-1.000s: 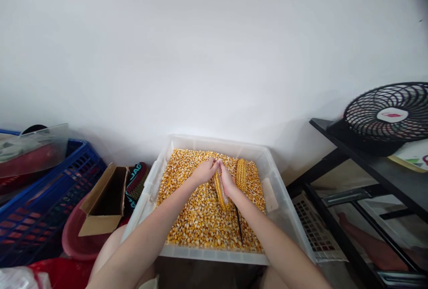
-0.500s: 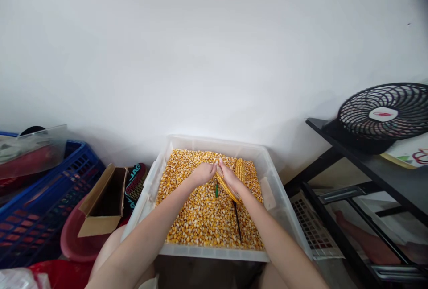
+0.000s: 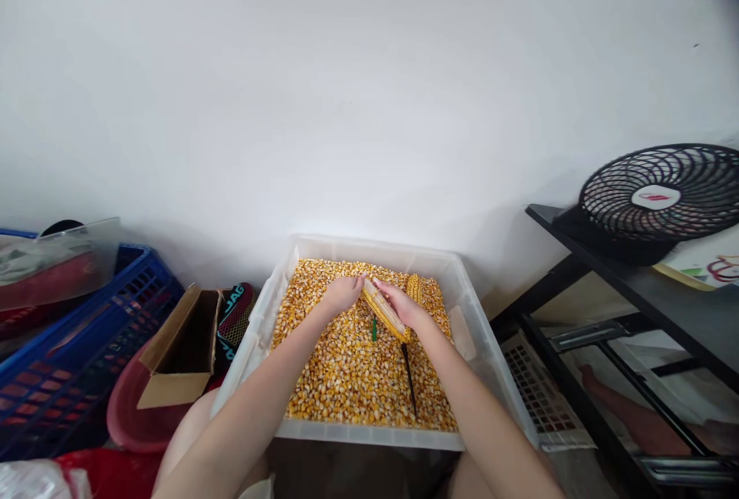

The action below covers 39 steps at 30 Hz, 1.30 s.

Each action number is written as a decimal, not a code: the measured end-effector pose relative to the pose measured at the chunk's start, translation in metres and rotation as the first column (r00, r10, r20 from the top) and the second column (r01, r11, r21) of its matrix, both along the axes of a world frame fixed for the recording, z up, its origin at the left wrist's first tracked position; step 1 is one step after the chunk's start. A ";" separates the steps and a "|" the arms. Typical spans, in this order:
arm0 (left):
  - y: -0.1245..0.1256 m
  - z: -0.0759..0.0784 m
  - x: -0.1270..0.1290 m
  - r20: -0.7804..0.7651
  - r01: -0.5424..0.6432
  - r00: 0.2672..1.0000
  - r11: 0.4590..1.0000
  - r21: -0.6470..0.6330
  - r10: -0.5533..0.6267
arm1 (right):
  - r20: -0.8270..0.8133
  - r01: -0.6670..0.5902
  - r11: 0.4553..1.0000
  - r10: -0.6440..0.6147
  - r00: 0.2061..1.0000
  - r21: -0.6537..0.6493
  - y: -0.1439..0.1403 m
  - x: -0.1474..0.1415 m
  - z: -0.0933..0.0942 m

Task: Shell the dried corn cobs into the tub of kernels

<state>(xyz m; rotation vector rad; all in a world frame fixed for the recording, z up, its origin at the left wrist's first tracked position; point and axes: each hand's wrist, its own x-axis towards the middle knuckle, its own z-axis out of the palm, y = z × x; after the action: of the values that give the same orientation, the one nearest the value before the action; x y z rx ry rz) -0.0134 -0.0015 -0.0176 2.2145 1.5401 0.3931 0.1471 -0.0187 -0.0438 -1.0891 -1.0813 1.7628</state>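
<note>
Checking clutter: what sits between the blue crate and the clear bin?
Head view: an open cardboard box and a black patterned item, over a red basin.

One head-worn view looks forward and down, close over the tub (image 3: 470,306).

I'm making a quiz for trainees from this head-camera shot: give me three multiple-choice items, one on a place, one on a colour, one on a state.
1. Where does the second, unheld corn cob lie?
A. in the cardboard box
B. on the kernels in the clear tub, just right of the hands
C. on the black shelf

2. What colour is the slatted crate at the left?
A. blue
B. green
C. white

3. How is the held corn cob gripped?
A. left hand only
B. lying loose
C. by both hands

Answers: 1 B, it rests on the kernels near the clear tub's far wall. 2 A, its slats are blue. 3 C, the left hand takes the far end, the right hand wraps the middle.
</note>
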 end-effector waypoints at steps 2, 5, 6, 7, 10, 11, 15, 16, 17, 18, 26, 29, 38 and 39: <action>0.002 0.002 -0.003 -0.010 -0.015 1.000 1.000 -0.005 0.015 | 0.034 -0.013 0.998 0.012 0.999 0.057 0.000 0.000 0.000; 0.005 0.001 -0.005 -0.020 -0.023 1.000 0.999 -0.028 0.023 | 0.105 -0.005 0.997 -0.003 0.994 0.079 -0.001 -0.003 -0.003; 0.006 0.001 -0.005 -0.027 -0.034 0.999 0.999 -0.039 0.032 | 0.122 0.003 0.996 -0.014 0.992 0.094 -0.001 -0.005 -0.005; 0.007 0.000 -0.005 -0.037 -0.043 0.998 0.998 -0.046 0.041 | 0.139 0.015 0.993 -0.032 0.990 0.118 -0.001 -0.007 -0.006; 0.010 -0.001 -0.006 -0.064 -0.068 0.996 0.997 -0.038 0.065 | 0.182 0.073 0.973 -0.115 0.977 0.219 -0.002 -0.014 -0.008; 0.010 -0.002 -0.006 -0.071 -0.071 0.995 0.997 -0.028 0.069 | 0.195 0.098 0.964 -0.149 0.969 0.248 -0.001 -0.016 -0.009; 0.010 0.000 -0.005 -0.101 -0.072 0.992 0.997 0.004 0.072 | 0.175 0.165 0.954 -0.212 0.961 0.251 0.001 -0.021 -0.011; 0.009 0.001 -0.004 -0.109 -0.073 0.991 0.997 0.010 0.074 | 0.160 0.184 0.957 -0.222 0.962 0.223 0.003 -0.022 -0.012; 0.008 0.002 -0.003 -0.117 -0.074 0.990 0.997 0.015 0.075 | 0.150 0.203 0.960 -0.233 0.961 0.192 0.004 -0.021 -0.013; 0.007 0.003 -0.002 -0.123 -0.072 0.990 0.997 0.022 0.074 | 0.148 0.221 0.961 -0.246 0.958 0.166 0.005 -0.021 -0.013; 0.007 0.005 -0.004 -0.132 -0.092 0.986 0.994 0.066 0.100 | 0.099 0.065 0.997 -0.069 0.993 0.042 0.000 -0.014 -0.006; 0.013 0.002 -0.011 -0.145 -0.147 0.977 0.987 0.065 0.155 | 0.136 0.015 0.995 -0.029 0.990 0.102 -0.002 -0.014 -0.007; 0.018 0.004 -0.015 -0.148 -0.209 0.965 0.975 0.073 0.217 | 0.154 0.086 0.995 -0.092 0.984 0.045 0.001 -0.019 -0.016; 0.017 0.005 -0.015 -0.150 -0.211 0.964 0.975 0.070 0.220 | 0.159 0.092 0.995 -0.096 0.983 0.032 0.000 -0.020 -0.015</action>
<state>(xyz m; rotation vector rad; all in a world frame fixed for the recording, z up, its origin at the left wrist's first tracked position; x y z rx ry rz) -0.0282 0.0155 -0.0128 2.1681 1.8845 0.3338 0.1269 -0.0188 -0.0588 -1.2639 -1.1259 1.6050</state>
